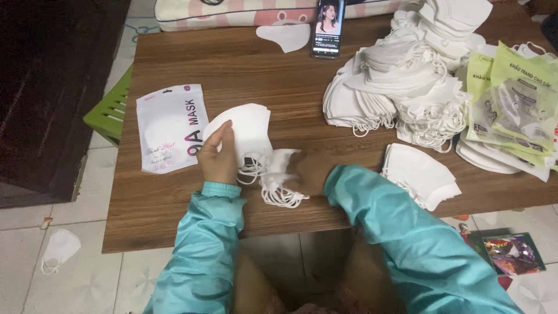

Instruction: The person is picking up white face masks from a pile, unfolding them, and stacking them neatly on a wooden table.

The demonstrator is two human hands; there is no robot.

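My left hand (219, 154) grips a small stack of folded white face masks (247, 129) held on edge above the wooden table (244, 75). My right hand (311, 171) is blurred and closes on the loose ear loops and another white mask (280, 174) just right of the stack. A flat white and pink mask pouch (170, 127) lies to the left of my left hand. Both arms wear teal sleeves.
A big heap of white masks (407, 75) fills the table's right side, with green printed pouches (514, 99) beyond. A smaller mask stack (421, 174) sits near my right arm. A phone (327, 28) leans at the back. One mask (58, 249) lies on the tiled floor.
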